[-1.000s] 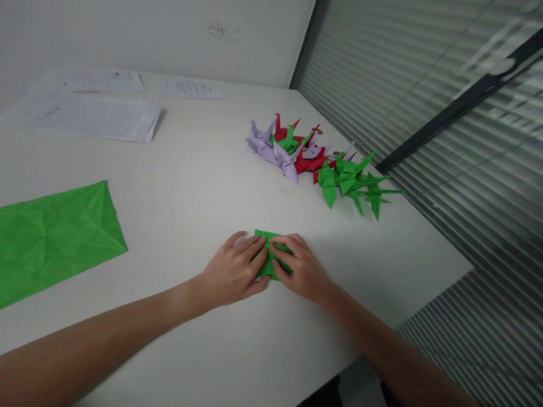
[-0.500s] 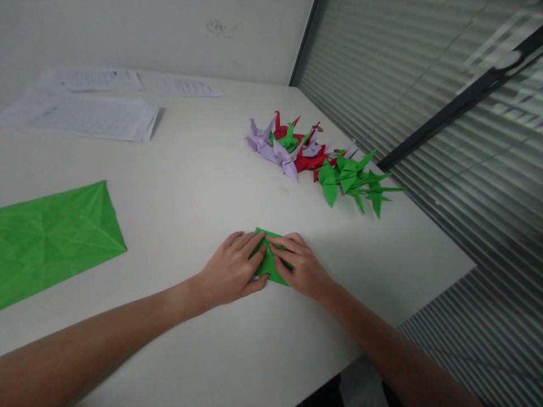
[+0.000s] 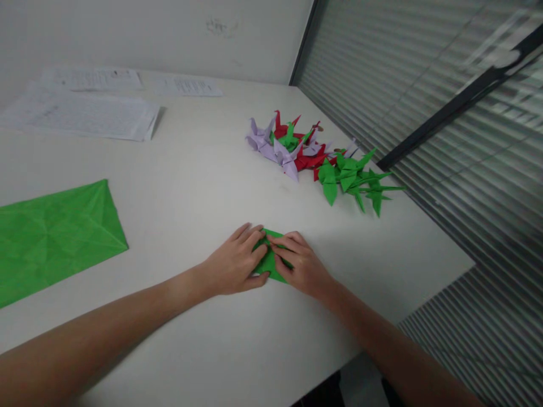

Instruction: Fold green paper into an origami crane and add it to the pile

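A small folded sheet of green origami paper (image 3: 268, 263) lies on the white table between my hands. My left hand (image 3: 232, 262) holds its left side down, with bent fingers across the top and the thumb at the lower edge. With fingertips and thumb pinched together, my right hand (image 3: 302, 264) grips the paper near its middle, close to the left fingertips. The fingers hide much of the folds. Off to the left, a larger creased green sheet (image 3: 55, 240) lies flat, cut off by the view's edge.
Folded paper cranes in lilac (image 3: 286, 157), red (image 3: 311, 160) and green (image 3: 348, 174) sit in a cluster at the back right. Printed papers (image 3: 93, 116) lie at the back left by the wall. Window blinds (image 3: 479, 181) run along the table's right edge.
My left hand has shifted slightly up and its fingers have bent more over the paper's upper left. The right hand keeps its pinch almost in place.
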Demonstrator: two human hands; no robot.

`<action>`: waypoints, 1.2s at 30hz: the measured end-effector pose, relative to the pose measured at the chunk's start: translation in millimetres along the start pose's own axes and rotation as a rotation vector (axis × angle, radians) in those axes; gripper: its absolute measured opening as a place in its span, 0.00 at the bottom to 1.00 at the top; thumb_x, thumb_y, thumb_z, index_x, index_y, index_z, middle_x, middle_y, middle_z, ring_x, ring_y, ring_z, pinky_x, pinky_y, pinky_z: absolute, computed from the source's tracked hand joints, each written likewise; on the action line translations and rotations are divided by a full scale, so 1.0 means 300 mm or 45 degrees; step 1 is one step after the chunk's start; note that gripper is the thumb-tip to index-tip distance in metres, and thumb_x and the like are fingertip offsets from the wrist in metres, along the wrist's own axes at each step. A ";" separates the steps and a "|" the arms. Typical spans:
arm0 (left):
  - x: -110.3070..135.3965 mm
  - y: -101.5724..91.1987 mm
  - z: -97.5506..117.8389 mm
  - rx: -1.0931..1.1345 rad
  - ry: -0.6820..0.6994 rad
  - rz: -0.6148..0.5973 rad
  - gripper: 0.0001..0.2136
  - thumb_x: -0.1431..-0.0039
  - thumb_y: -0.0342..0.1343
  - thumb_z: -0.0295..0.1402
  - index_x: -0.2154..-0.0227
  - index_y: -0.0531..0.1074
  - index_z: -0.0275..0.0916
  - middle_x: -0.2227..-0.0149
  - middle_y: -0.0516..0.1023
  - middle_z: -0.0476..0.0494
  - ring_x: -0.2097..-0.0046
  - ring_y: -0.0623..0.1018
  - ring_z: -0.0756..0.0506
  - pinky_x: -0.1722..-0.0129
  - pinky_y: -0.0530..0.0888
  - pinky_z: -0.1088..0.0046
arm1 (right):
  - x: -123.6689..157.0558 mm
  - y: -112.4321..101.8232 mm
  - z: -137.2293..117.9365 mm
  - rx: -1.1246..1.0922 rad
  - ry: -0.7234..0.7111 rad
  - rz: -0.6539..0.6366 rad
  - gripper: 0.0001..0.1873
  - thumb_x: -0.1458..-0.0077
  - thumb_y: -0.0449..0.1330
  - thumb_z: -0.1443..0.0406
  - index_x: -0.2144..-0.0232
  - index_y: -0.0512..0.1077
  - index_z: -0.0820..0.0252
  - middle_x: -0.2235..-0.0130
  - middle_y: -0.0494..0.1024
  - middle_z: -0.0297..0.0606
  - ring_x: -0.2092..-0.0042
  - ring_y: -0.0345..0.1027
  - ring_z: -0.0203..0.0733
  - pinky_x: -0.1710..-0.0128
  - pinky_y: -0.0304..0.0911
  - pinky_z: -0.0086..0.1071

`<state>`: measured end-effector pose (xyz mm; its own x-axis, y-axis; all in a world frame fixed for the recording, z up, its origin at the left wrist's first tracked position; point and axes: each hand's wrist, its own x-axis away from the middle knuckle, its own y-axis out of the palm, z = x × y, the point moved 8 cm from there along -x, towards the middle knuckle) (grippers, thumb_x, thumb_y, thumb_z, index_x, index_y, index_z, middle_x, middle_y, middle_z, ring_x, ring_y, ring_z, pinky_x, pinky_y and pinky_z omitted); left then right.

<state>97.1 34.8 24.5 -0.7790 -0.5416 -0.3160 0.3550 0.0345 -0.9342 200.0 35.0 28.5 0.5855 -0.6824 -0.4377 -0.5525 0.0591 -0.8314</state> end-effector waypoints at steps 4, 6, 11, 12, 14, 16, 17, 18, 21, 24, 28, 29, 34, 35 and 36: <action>-0.002 0.000 -0.006 -0.029 -0.029 -0.016 0.21 0.41 0.53 0.44 0.54 0.70 0.30 0.48 0.70 0.26 0.40 0.68 0.33 0.36 0.60 0.49 | 0.000 -0.003 -0.003 0.019 -0.014 0.007 0.12 0.42 0.56 0.72 0.58 0.77 0.65 0.52 0.78 0.47 0.55 0.64 0.48 0.52 0.69 0.44; 0.003 -0.003 -0.001 -0.031 -0.037 -0.012 0.21 0.40 0.53 0.44 0.54 0.70 0.30 0.47 0.70 0.27 0.40 0.67 0.34 0.35 0.58 0.49 | -0.001 -0.003 -0.006 0.024 -0.027 0.006 0.12 0.42 0.56 0.73 0.58 0.77 0.65 0.52 0.78 0.47 0.55 0.64 0.48 0.53 0.69 0.44; 0.016 -0.011 0.022 -0.094 -0.052 0.027 0.22 0.39 0.52 0.43 0.52 0.70 0.29 0.45 0.71 0.27 0.38 0.65 0.32 0.36 0.58 0.48 | -0.007 0.000 -0.008 0.027 -0.021 -0.014 0.14 0.41 0.55 0.72 0.56 0.76 0.63 0.52 0.78 0.45 0.55 0.65 0.47 0.53 0.69 0.45; 0.017 -0.009 0.025 -0.103 -0.061 0.026 0.22 0.39 0.52 0.43 0.51 0.70 0.28 0.45 0.71 0.27 0.40 0.67 0.32 0.37 0.60 0.49 | -0.009 -0.001 -0.008 0.027 -0.017 -0.015 0.14 0.41 0.54 0.72 0.56 0.76 0.62 0.53 0.78 0.45 0.55 0.65 0.47 0.53 0.69 0.45; 0.017 -0.006 0.027 -0.101 -0.079 0.024 0.23 0.40 0.53 0.43 0.51 0.71 0.27 0.46 0.71 0.26 0.42 0.69 0.32 0.40 0.64 0.51 | -0.011 -0.001 -0.008 0.028 -0.013 -0.014 0.13 0.41 0.54 0.72 0.57 0.76 0.63 0.53 0.78 0.45 0.55 0.64 0.47 0.53 0.70 0.45; 0.016 -0.003 0.025 -0.085 -0.086 0.021 0.23 0.40 0.54 0.42 0.51 0.71 0.27 0.46 0.72 0.26 0.43 0.70 0.32 0.42 0.67 0.51 | -0.011 -0.002 -0.009 0.030 -0.019 -0.013 0.13 0.41 0.54 0.72 0.57 0.76 0.63 0.53 0.78 0.46 0.55 0.64 0.47 0.53 0.70 0.45; 0.016 -0.002 0.025 -0.074 -0.081 0.023 0.22 0.40 0.54 0.42 0.52 0.71 0.27 0.46 0.72 0.25 0.43 0.70 0.32 0.43 0.67 0.52 | -0.010 -0.001 -0.008 0.031 -0.020 -0.012 0.13 0.41 0.55 0.72 0.57 0.76 0.64 0.53 0.78 0.46 0.55 0.64 0.46 0.53 0.70 0.45; 0.015 -0.002 0.023 -0.063 -0.078 0.023 0.22 0.40 0.54 0.42 0.52 0.71 0.27 0.46 0.72 0.25 0.43 0.70 0.32 0.43 0.67 0.52 | -0.009 -0.001 -0.008 0.030 -0.021 -0.012 0.13 0.41 0.55 0.72 0.57 0.76 0.63 0.53 0.78 0.46 0.55 0.64 0.46 0.53 0.69 0.45; 0.016 -0.004 0.016 -0.029 -0.080 0.024 0.22 0.41 0.55 0.42 0.52 0.70 0.28 0.46 0.71 0.25 0.43 0.70 0.32 0.43 0.67 0.52 | -0.006 0.001 -0.004 0.024 -0.013 -0.013 0.13 0.41 0.55 0.72 0.56 0.76 0.62 0.53 0.78 0.45 0.55 0.65 0.46 0.53 0.69 0.45; 0.015 -0.009 0.011 0.007 -0.088 0.031 0.21 0.41 0.55 0.42 0.52 0.70 0.29 0.46 0.71 0.26 0.42 0.70 0.33 0.45 0.68 0.52 | -0.005 0.003 -0.002 0.023 -0.011 -0.016 0.14 0.41 0.54 0.72 0.56 0.76 0.61 0.53 0.78 0.45 0.55 0.65 0.46 0.53 0.69 0.46; 0.009 -0.017 0.015 0.054 -0.074 0.031 0.19 0.41 0.55 0.41 0.54 0.70 0.30 0.47 0.71 0.27 0.42 0.69 0.33 0.45 0.68 0.52 | -0.008 0.002 -0.006 0.032 -0.025 -0.016 0.13 0.41 0.55 0.72 0.57 0.76 0.62 0.53 0.78 0.45 0.56 0.65 0.47 0.53 0.70 0.45; 0.008 -0.019 0.016 0.062 -0.072 0.028 0.19 0.41 0.55 0.40 0.54 0.70 0.30 0.48 0.71 0.28 0.43 0.69 0.33 0.45 0.68 0.52 | -0.009 0.001 -0.007 0.033 -0.029 -0.016 0.13 0.41 0.55 0.72 0.57 0.76 0.63 0.53 0.78 0.45 0.56 0.65 0.47 0.53 0.70 0.45; 0.010 -0.028 0.009 -0.003 -0.125 0.024 0.21 0.42 0.56 0.43 0.54 0.71 0.30 0.53 0.72 0.31 0.49 0.71 0.34 0.48 0.70 0.53 | -0.012 -0.003 -0.010 0.032 -0.017 -0.025 0.13 0.41 0.54 0.72 0.56 0.76 0.62 0.53 0.78 0.45 0.56 0.65 0.47 0.54 0.70 0.45; 0.011 -0.028 0.009 -0.024 -0.129 0.022 0.21 0.42 0.56 0.43 0.53 0.71 0.30 0.53 0.72 0.31 0.50 0.71 0.34 0.48 0.70 0.53 | -0.013 -0.002 -0.011 0.037 -0.017 -0.030 0.14 0.41 0.54 0.72 0.56 0.76 0.62 0.53 0.78 0.45 0.56 0.65 0.47 0.54 0.70 0.45; 0.013 -0.028 0.010 -0.042 -0.129 0.019 0.21 0.42 0.55 0.44 0.53 0.71 0.30 0.53 0.72 0.31 0.50 0.71 0.34 0.48 0.70 0.52 | -0.013 -0.002 -0.012 0.045 -0.023 -0.036 0.14 0.41 0.54 0.72 0.56 0.76 0.62 0.53 0.78 0.45 0.56 0.65 0.47 0.54 0.70 0.45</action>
<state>92.7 30.0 31.5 -0.7167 -0.6232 -0.3130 0.3474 0.0702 -0.9351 195.9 35.0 31.8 0.6114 -0.6710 -0.4195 -0.5143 0.0659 -0.8551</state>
